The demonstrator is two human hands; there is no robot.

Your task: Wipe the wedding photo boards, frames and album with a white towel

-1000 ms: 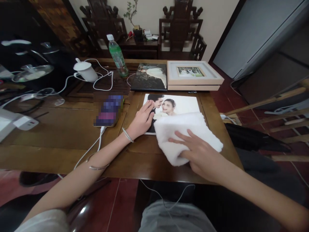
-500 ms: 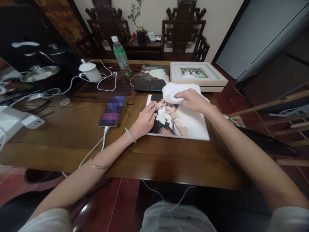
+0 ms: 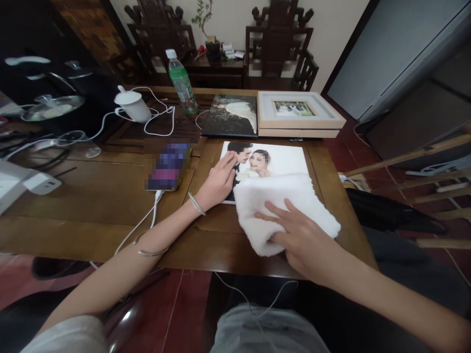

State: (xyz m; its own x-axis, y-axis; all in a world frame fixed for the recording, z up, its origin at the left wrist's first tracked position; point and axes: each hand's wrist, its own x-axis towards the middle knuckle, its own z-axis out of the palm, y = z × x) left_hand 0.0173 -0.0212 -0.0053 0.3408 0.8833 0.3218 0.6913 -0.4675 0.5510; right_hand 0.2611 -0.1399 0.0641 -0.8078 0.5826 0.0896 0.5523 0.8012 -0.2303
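A wedding photo panel [image 3: 285,158] lies flat on the wooden table, its lower part covered by a fluffy white cloth [image 3: 275,190]. My left hand [image 3: 217,180] rests on the photo's left edge with fingers stretched out, holding nothing. Over the near edge of the photo, my right hand [image 3: 300,235] grips the cloth, fingers pressing into it and the thumb partly tucked in a fold. The cloth spreads past the photo toward the table's front edge.
Behind the photo lie a dark photo panel [image 3: 228,120] and a pale wooden frame [image 3: 301,131]. A green-labelled bottle [image 3: 183,87], white lidded mug [image 3: 134,107] and charging phone [image 3: 167,166] stand or lie to the left. A power strip [image 3: 22,184] sits at far left.
My right hand has drawn the cloth from the photo's top edge down toward me, and the cloth now lies more spread out. My left hand stays on the photo's left edge.
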